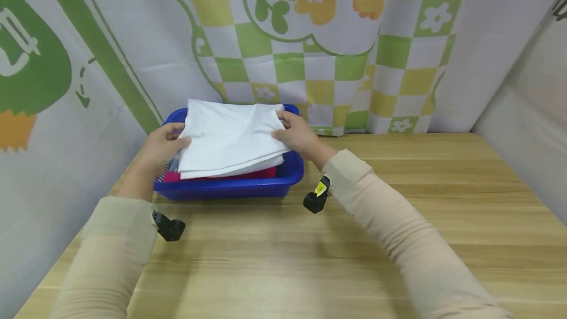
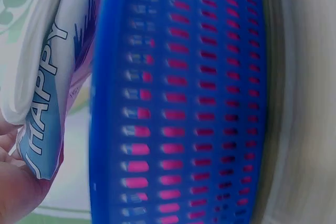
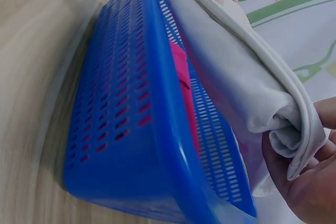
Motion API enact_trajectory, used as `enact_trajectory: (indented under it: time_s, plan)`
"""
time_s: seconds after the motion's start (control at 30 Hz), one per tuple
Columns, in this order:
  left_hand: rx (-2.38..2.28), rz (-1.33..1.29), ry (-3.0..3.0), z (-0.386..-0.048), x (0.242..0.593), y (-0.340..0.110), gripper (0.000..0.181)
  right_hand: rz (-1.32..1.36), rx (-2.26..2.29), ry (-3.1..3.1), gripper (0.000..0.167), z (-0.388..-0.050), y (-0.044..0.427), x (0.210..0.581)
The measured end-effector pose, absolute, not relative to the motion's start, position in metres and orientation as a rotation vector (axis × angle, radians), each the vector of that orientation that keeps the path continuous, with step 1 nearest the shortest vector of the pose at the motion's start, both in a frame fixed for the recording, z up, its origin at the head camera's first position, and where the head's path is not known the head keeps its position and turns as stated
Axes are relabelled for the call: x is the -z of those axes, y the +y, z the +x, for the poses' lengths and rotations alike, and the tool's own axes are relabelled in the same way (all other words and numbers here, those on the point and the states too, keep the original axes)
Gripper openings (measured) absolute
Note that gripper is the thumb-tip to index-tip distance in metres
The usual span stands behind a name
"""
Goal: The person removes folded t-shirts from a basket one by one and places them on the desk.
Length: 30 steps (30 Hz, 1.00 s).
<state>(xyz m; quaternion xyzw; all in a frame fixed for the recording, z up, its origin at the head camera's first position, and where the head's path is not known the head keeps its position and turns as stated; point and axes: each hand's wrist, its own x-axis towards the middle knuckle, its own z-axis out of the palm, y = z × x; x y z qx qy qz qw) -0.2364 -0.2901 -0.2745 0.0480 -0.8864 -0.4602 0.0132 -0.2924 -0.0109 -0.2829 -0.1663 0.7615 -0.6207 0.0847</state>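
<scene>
Gripping white cloth point(image 1: 232, 134) over a blue basket point(image 1: 221, 191) holding pink fabric point(image 3: 182, 69) are left fingers point(image 1: 174, 127) and right fingers point(image 1: 281, 135).

Soft glare whitens the table point(image 1: 274, 267) — the wrist views look dimmer.

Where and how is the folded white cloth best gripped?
The folded white cloth is probably best pinched at its left and right edges, one hand from each side, as the left hand and right hand do: it's broad, layers parting along the near edge.
</scene>
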Motion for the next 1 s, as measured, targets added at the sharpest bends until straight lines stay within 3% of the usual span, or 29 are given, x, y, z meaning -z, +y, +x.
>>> enact_trajectory:
  time_s: [1.0]
  plan:
    - [1.741,-0.003,-2.507,-0.252,0.272,-0.202,0.044,-0.351,1.973,2.258,0.050,-0.282,0.080,0.285]
